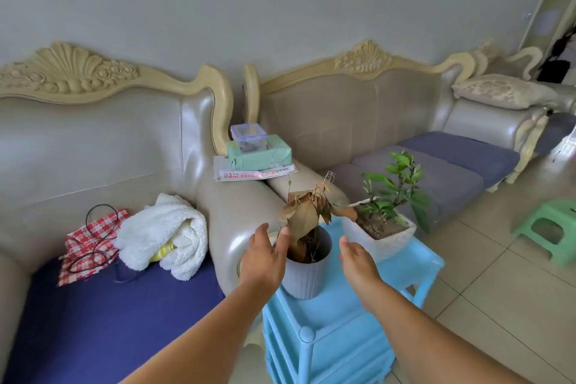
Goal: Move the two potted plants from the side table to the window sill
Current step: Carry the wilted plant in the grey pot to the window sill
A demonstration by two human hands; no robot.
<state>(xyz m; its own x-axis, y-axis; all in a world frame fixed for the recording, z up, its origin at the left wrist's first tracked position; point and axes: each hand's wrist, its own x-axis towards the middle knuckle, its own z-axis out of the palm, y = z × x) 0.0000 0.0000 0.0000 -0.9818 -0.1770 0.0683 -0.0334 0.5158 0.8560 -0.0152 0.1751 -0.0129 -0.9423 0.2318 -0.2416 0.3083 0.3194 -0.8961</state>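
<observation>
Blue plastic counter (pixel 339 318) carries both plants. My left hand (pixel 265 256) and right hand (pixel 355 259) are open, either side of the grey ribbed pot (pixel 307 274), not touching. I should grip low, below the brittle leaves (pixel 307 212), and lift level.

Two pale sofas (pixel 93 140) with carved cream frames are set against the wall. A white blanket (pixel 165 234) and a red checked cloth (pixel 90 240) are laid on a blue cushion (pixel 103 321). A green stool (pixel 548 227) is seen at right. What may be a clear lidded box (pixel 248 134) is stacked on a green packet (pixel 258 156).
</observation>
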